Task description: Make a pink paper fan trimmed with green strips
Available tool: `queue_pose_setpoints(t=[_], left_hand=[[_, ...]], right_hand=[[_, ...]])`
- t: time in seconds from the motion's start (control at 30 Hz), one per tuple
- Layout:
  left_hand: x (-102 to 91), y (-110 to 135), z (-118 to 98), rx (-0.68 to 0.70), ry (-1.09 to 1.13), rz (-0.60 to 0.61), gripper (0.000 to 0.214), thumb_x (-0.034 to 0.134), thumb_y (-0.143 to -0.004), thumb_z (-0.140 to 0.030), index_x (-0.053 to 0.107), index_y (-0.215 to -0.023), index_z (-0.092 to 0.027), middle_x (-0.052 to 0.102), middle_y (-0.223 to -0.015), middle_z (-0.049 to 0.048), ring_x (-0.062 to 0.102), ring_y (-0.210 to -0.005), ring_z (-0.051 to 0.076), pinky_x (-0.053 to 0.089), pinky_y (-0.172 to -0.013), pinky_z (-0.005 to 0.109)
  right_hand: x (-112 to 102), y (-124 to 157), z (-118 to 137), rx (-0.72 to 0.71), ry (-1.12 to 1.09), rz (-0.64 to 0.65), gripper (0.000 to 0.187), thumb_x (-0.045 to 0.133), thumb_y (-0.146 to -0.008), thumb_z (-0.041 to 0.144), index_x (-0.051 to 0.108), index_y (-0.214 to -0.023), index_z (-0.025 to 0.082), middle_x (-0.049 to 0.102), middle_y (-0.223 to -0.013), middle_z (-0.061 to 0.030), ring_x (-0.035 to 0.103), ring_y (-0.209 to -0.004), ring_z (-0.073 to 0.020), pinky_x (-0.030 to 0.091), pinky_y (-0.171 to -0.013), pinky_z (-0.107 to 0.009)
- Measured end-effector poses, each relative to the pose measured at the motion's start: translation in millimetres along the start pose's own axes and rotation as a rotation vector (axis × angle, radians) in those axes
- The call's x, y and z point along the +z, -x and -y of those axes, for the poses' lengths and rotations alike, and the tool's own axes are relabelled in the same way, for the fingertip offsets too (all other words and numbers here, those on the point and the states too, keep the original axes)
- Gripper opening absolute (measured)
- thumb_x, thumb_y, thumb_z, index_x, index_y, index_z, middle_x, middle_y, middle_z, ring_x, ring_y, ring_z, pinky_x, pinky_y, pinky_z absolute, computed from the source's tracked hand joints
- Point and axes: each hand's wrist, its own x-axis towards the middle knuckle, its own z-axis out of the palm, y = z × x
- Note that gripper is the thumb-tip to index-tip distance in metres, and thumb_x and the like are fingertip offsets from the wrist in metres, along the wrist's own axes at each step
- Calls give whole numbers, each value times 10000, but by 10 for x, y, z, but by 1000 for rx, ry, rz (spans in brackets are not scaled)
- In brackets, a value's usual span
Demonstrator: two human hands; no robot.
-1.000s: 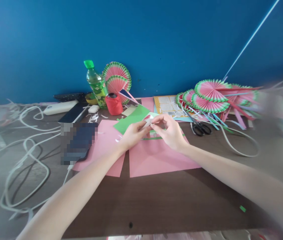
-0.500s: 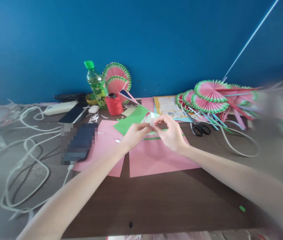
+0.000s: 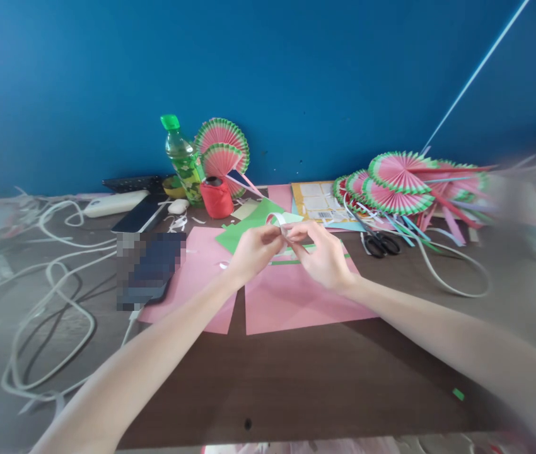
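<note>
While my left hand [image 3: 256, 252] pinches the ring [image 3: 283, 222] between closed thumb and fingers, my right hand [image 3: 325, 255] has its fingertips shut on the near edge, holding the ring up over the pink sheet [image 3: 306, 302] in front of the green sheet [image 3: 244, 232]. Should either pinch loosen, I judge, the ring could slip onto the green strip [image 3: 291, 261] below, and if it is tape, which I cannot tell, might stick there. Farther out, scissors [image 3: 374, 242] lie near the fans [image 3: 398, 189].
</note>
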Motion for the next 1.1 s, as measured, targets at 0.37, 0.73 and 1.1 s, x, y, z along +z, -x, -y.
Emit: queue_pose_setpoints(t=[0.37, 0.73, 1.1], left_hand=[[-2, -33, 59, -8, 63, 16, 148, 484, -775, -260, 555, -702, -154, 542, -636, -14, 516, -619, 107, 395, -592, 224], [-16, -43, 46, 15, 154, 84, 139, 496, -769, -213, 596, -820, -130, 584, -741, 15, 520, -669, 108, 421, -644, 242], [-1, -52, 31, -66, 225, 104, 112, 494, -749, -232, 557, -790, -149, 609, -716, 7, 599, -719, 139, 446, -697, 273]], right_hand=[[19, 24, -12, 92, -107, 20, 101, 513, -801, 143, 475, -820, 235, 596, -813, -2, 624, -745, -143, 496, -672, -288], [24, 30, -40, 131, -182, 29, 78, 492, -822, 171, 443, -814, 232, 554, -835, -9, 616, -824, -155, 505, -724, -313], [-8, -56, -48, 166, -220, -12, 113, 534, -803, 159, 498, -875, 238, 592, -885, -5, 598, -876, -151, 489, -803, -335]])
